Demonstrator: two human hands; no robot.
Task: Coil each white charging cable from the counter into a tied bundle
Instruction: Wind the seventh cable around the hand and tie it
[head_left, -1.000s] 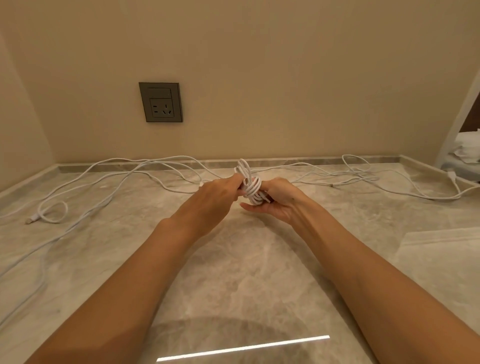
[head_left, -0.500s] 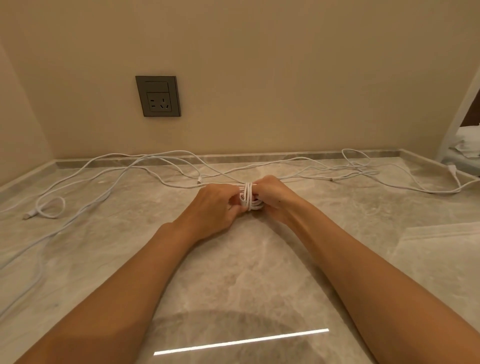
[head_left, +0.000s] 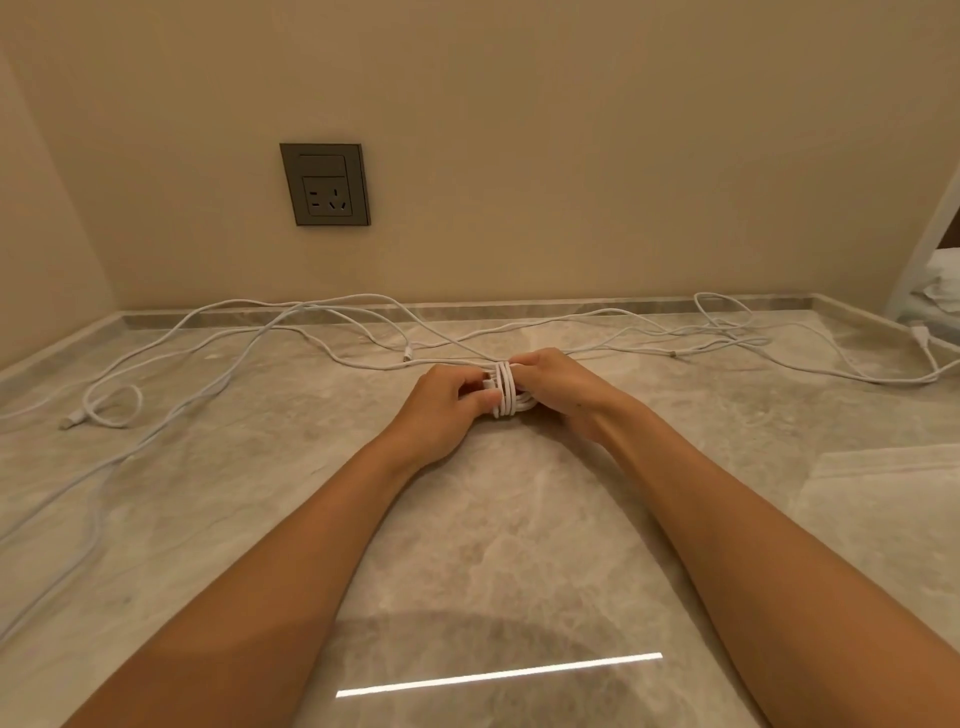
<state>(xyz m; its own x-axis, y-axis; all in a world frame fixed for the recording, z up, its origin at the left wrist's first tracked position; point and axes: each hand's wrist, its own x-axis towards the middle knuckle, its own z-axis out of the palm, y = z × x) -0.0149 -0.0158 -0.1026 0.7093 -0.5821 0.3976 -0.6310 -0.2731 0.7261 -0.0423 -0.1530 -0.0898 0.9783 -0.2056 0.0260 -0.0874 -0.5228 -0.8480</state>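
A small white cable bundle (head_left: 508, 391), wrapped round its middle, sits between my two hands just above the marble counter (head_left: 467, 519). My left hand (head_left: 441, 410) pinches its left end with thumb and fingers. My right hand (head_left: 558, 387) grips the right end, fingers curled round it. Most of the bundle is hidden inside my hands. Several loose white cables (head_left: 291, 325) trail across the back of the counter, one ending in a small loop with a plug (head_left: 111, 408) at the left.
A grey wall socket (head_left: 325, 184) is set in the beige wall behind. More loose cable (head_left: 727, 332) lies at the back right, running to the counter's right edge. A folded pale cloth (head_left: 893, 493) lies at the right.
The bundle has come down from a raised, upright hold to lie low over the counter. Both hands have closed in tighter on its ends.
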